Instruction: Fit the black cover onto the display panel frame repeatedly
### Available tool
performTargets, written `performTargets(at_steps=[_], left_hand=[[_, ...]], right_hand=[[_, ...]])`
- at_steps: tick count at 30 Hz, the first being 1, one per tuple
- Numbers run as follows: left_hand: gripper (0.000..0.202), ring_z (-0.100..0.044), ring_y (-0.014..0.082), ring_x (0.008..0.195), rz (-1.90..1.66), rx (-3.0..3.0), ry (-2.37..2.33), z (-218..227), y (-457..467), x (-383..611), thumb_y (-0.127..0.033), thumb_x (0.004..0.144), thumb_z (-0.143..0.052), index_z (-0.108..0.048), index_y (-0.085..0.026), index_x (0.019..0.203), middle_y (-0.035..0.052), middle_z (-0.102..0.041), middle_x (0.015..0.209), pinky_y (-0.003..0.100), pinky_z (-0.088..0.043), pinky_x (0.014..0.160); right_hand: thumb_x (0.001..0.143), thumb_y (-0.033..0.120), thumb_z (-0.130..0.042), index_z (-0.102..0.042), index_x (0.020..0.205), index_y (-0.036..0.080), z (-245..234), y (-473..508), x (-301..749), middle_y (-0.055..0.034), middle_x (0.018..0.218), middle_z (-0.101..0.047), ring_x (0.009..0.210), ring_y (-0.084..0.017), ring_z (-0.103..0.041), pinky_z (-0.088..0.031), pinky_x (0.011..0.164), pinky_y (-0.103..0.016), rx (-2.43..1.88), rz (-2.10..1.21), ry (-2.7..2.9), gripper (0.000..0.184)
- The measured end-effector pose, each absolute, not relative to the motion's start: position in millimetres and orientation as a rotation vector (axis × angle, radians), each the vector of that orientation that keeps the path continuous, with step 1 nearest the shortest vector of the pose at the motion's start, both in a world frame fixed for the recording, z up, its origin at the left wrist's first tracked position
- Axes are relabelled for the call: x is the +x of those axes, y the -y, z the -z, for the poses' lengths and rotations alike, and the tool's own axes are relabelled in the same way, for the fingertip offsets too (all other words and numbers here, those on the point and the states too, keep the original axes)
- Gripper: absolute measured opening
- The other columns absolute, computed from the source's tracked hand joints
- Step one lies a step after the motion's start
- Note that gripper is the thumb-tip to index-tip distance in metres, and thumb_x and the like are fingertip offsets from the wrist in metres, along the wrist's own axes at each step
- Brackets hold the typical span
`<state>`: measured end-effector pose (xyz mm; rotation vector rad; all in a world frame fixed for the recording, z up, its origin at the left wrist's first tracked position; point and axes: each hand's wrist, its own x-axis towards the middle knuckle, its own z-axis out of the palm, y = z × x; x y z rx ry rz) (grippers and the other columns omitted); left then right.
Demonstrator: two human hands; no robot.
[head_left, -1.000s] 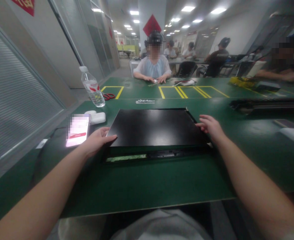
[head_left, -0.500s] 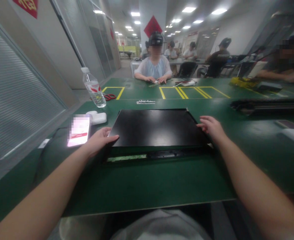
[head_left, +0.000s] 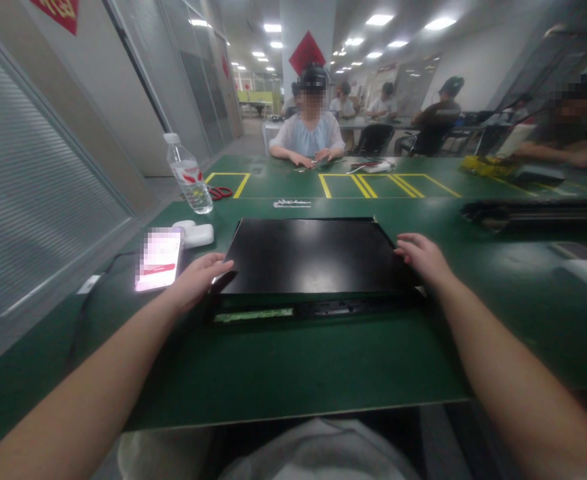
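Observation:
A glossy black screen panel lies flat in front of me, in a dark frame whose edge shows along its back and right side. My left hand is closed at its left edge, thumb on top and the other fingers partly hidden. At the right edge is my right hand, fingers loosely bent and apart, the tips near or touching the frame. Just below the panel's near edge runs a dark strip with a pale green section at its left end.
On the left stand a water bottle, a lit phone, a white case and red-handled scissors. Small white pieces lie behind the panel. A person sits opposite. Dark long parts lie to the right.
My left thumb has shifted slightly back and toward the panel's outer edge, and more of the left corner shows. My right hand has barely moved; the panel stays in place.

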<state>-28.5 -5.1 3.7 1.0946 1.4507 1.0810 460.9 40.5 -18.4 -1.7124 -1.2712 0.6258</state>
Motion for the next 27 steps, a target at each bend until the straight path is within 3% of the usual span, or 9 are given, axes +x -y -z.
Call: performTargets(at_steps=[5, 11, 27], left_hand=[[0.023, -0.080, 0.0250, 0.088, -1.059, 0.969, -1.396, -10.7, 7.6, -21.2, -0.015, 0.080, -0.079, -0.073, -0.015, 0.102, 0.0083, -0.084, 0.092, 0.030, -0.061, 0.076], [0.042, -0.082, 0.0209, 0.080, -1.110, 0.900, -1.383, -14.5, 9.2, -16.3, 0.000, 0.085, -0.068, -0.069, -0.011, 0.125, 0.0088, -0.085, 0.094, 0.027, -0.063, 0.074], [0.043, -0.082, 0.0200, 0.073, -1.087, 0.984, -1.393, -3.9, 4.6, -23.5, 0.004, 0.088, -0.069, -0.063, -0.010, 0.128, 0.0091, -0.085, 0.092, 0.027, -0.064, 0.069]], right_hand=[[0.083, 0.045, -0.067, -0.076, 0.117, 0.018, 15.1, -37.7, 458.8, -0.0081, 0.085, -0.077, 0.068, -0.019, -0.062, -0.050, 0.069, -0.034, -1.747, -0.586, 1.354, 0.045], [0.085, 0.043, -0.066, -0.077, 0.117, 0.017, 11.1, -34.9, 457.2, -0.0093, 0.088, -0.078, 0.066, -0.019, -0.062, -0.052, 0.070, -0.034, -1.792, -0.578, 1.378, 0.042], [0.080, 0.041, -0.064, -0.078, 0.118, 0.021, 11.9, -34.6, 457.1, -0.0040, 0.074, -0.071, 0.067, -0.021, -0.061, -0.048, 0.070, -0.035, -1.798, -0.510, 1.468, 0.045]])
